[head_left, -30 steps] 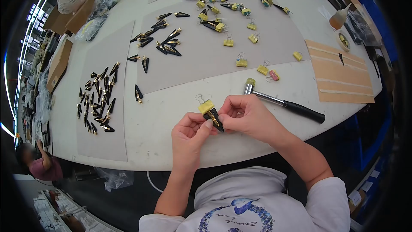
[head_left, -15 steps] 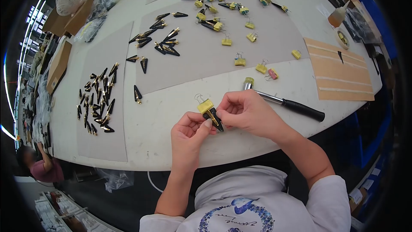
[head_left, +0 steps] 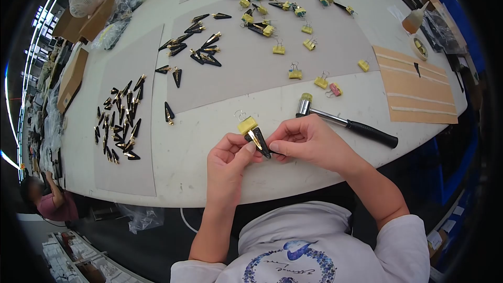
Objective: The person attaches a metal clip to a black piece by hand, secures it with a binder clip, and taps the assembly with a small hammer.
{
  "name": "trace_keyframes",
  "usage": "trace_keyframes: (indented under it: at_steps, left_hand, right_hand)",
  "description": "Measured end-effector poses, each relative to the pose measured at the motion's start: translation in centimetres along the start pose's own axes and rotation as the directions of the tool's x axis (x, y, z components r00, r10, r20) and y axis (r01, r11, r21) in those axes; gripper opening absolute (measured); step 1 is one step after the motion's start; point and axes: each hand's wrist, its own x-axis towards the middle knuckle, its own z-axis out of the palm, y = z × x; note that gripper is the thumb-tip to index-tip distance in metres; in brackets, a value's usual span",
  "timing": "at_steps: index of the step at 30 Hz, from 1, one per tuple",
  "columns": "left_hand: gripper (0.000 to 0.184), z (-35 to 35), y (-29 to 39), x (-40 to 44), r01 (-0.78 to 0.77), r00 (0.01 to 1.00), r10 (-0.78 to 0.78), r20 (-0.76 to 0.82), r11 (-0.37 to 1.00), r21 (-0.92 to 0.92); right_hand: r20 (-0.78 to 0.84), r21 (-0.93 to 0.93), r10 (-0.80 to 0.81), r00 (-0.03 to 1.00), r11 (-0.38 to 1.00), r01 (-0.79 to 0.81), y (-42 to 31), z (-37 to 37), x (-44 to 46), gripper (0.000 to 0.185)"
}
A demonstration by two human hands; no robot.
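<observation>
My left hand (head_left: 230,160) pinches a black triangular hair clip (head_left: 262,144) with a gold metal prong along its face. A yellow binder clip (head_left: 248,124) is clamped on its wide end, wire handles pointing away from me. My right hand (head_left: 301,144) is closed at the hair clip's right side near the tip, thumb against fingers on a thin black edge that looks part of it. Just beyond the right hand lies a hammer (head_left: 348,123) with a black grip and a yellowish face. A single black hair clip (head_left: 168,113) rests on the table to the left.
Several loose yellow binder clips (head_left: 295,74) and a pink one (head_left: 335,89) lie ahead. Groups of hair clips (head_left: 120,120) cover grey sheets (head_left: 230,89). At right are a tan board (head_left: 419,91) with white strips, a tape roll (head_left: 419,47) and a bottle (head_left: 414,20). Another person (head_left: 52,202) is far left.
The hair clip has turned slightly, so more of its gold prong and black face shows. My right hand has shifted slightly down and right, with a dark edge now visible at its fingertips.
</observation>
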Motion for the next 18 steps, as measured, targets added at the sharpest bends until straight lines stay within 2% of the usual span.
trace_keyframes:
  at_steps: [4, 7, 9, 18]
  left_hand:
    - [0.007, 0.19, 0.07, -0.01, 0.000, 1.000, 0.000, -0.004, 1.000, -0.007]
    - [0.006, 0.21, 0.00, 0.00, -0.011, 1.000, 0.011, -0.008, 1.000, -0.009]
    - [0.006, 0.18, -0.01, 0.01, -0.014, 1.000, 0.014, -0.010, 1.000, -0.012]
    - [0.006, 0.19, -0.06, -0.06, -0.021, 1.000, 0.020, -0.015, 1.000, -0.014]
  right_hand:
    - [0.007, -0.014, 0.015, 1.000, 1.000, -0.015, 0.02, 0.00, -0.12, 0.016]
    - [0.021, -0.079, -0.047, 0.999, 0.996, 0.048, 0.35, -0.06, -0.13, 0.016]
    - [0.012, 0.017, 0.059, 0.998, 0.998, -0.059, 0.06, -0.02, -0.19, 0.016]
    - [0.068, 0.079, 0.050, 0.996, 0.995, -0.055, 0.55, -0.04, -0.13, 0.016]
